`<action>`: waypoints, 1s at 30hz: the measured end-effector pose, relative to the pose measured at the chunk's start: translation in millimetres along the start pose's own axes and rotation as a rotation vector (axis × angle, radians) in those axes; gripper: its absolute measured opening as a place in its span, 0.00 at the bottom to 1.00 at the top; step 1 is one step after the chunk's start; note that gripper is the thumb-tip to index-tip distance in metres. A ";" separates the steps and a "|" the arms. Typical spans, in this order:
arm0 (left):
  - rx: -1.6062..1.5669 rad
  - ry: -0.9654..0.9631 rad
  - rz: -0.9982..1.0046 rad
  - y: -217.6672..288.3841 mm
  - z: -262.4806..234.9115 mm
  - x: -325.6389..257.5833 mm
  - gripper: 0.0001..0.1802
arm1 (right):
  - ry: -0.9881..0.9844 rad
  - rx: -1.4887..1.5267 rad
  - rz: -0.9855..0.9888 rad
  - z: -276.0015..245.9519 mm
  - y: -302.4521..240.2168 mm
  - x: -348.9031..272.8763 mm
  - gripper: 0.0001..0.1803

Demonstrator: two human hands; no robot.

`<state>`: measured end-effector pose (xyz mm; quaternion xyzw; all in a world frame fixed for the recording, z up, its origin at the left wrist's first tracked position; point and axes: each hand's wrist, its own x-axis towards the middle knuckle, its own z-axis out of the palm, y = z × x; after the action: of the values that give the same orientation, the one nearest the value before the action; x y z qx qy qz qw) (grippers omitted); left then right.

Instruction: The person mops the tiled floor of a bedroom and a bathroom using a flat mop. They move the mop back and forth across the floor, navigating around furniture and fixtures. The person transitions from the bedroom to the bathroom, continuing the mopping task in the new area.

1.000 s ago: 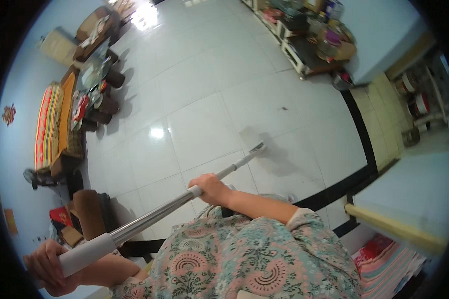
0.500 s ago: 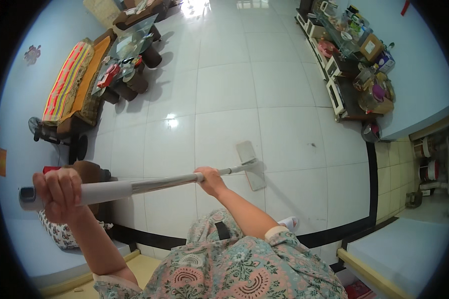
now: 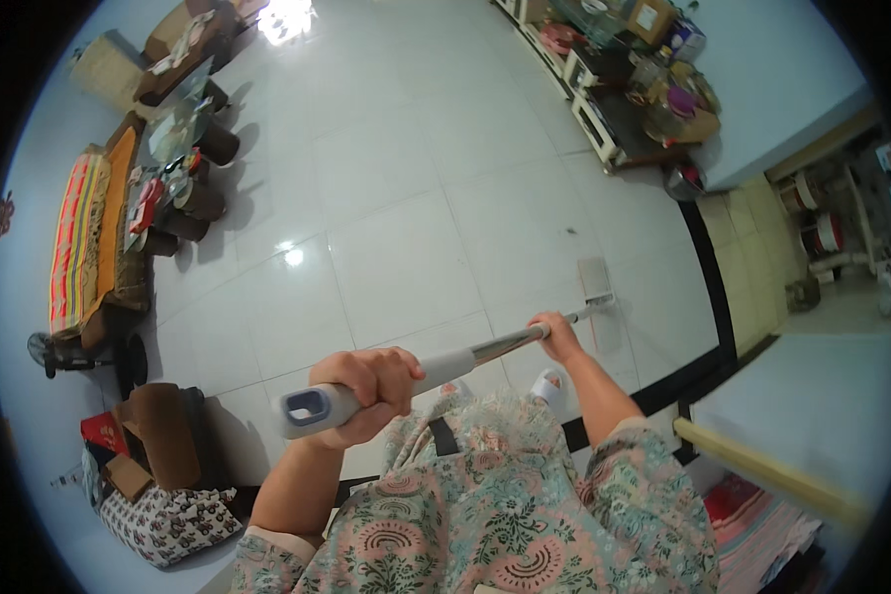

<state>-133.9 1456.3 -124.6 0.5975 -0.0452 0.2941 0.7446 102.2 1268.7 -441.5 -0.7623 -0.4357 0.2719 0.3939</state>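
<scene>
My left hand (image 3: 368,394) is wrapped round the thick white upper grip of a flat mop (image 3: 447,372), close to its looped end. Farther down the pole, on the bare metal stretch, my right hand (image 3: 558,335) closes round the shaft. The pole slants away from me to the right. At its far end the flat mop head (image 3: 594,281) rests on the white tiles, its pad pale and thin; its nearer part blends into the floor and is hard to make out.
A glass-topped coffee table (image 3: 173,139) and a sofa (image 3: 119,218) stand at the left. A cluttered cabinet (image 3: 624,119) lines the right wall, with a small bin (image 3: 684,180) beside it. A brown stool-like seat (image 3: 163,436) and a patterned bag (image 3: 173,525) sit near left.
Both hands have swung to the right with the mop, my left from the far left toward the middle. The mop head has moved right across the tiles. The view has shifted too.
</scene>
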 end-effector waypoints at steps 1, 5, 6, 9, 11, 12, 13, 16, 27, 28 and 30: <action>0.019 -0.022 -0.014 -3.3 1.6 -4.5 0.12 | -0.003 0.066 0.072 5.7 31.6 -4.5 0.06; -0.015 0.142 0.082 25.8 -11.4 -26.1 0.12 | 0.053 -0.141 -0.005 7.1 -42.4 -15.5 0.09; -0.061 0.191 0.134 45.5 -19.6 -28.8 0.12 | 0.040 -0.142 -0.012 12.6 -67.4 -15.8 0.08; 0.056 0.465 0.331 126.6 -38.3 -32.5 0.13 | 0.041 -0.021 -0.197 38.8 -157.3 -10.0 0.06; -0.218 0.253 0.287 174.8 -61.1 -28.5 0.16 | 0.048 0.034 -0.188 61.0 -195.7 -13.0 0.05; 0.033 0.352 0.469 188.9 -68.7 -27.9 0.15 | 0.045 0.060 -0.196 68.0 -211.3 -15.6 0.05; 0.293 0.505 0.629 201.5 -77.1 -30.1 0.15 | 0.038 0.096 -0.206 76.8 -223.2 -20.2 0.04; 0.289 0.485 0.668 204.8 -74.7 -24.4 0.15 | -0.027 0.171 -0.162 99.9 -228.5 -36.6 0.03; -0.090 0.165 0.200 80.1 4.3 -19.3 0.15 | 0.209 0.020 -0.083 72.3 -104.8 -90.3 0.06; 0.001 0.138 0.125 63.0 6.0 -28.9 0.15 | 0.239 0.014 -0.058 58.4 -84.0 -94.4 0.08; -0.011 0.179 0.000 19.5 21.7 -48.4 0.13 | 0.285 -0.128 -0.026 31.6 -26.0 -105.1 0.08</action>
<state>-177.2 1420.0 -121.9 0.5646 0.0198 0.3459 0.7491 16.9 1195.9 -429.4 -0.8109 -0.4017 0.1275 0.4060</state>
